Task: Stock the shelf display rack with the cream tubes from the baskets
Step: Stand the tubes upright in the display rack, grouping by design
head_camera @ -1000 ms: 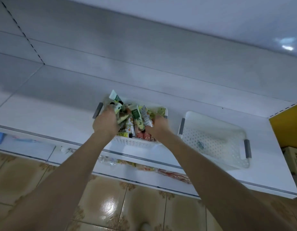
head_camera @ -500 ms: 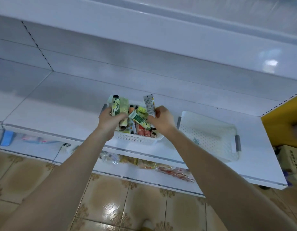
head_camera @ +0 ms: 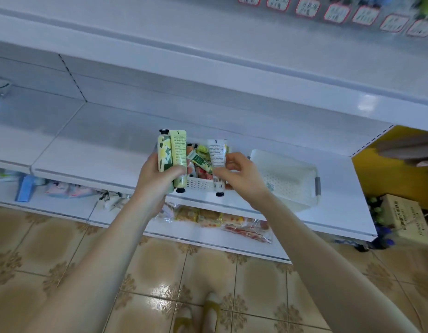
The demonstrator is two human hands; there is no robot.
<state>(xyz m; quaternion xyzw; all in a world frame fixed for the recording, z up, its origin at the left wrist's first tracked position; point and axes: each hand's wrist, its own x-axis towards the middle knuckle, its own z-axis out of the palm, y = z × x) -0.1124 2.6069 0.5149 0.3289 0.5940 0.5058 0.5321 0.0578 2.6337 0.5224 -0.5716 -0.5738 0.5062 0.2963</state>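
Head view: both hands have come up out of the full white basket (head_camera: 198,185), tubes in hand. The left hand (head_camera: 157,179) grips a floral tube (head_camera: 164,152) and a pale green tube (head_camera: 179,150) over the basket's left end. The right hand (head_camera: 239,176) pinches a white tube (head_camera: 216,155) over its right end. The pick looks done; racking is probably next.

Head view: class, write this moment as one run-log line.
left hand: grips two tubes | right hand: pinches white tube | basket: more tubes inside
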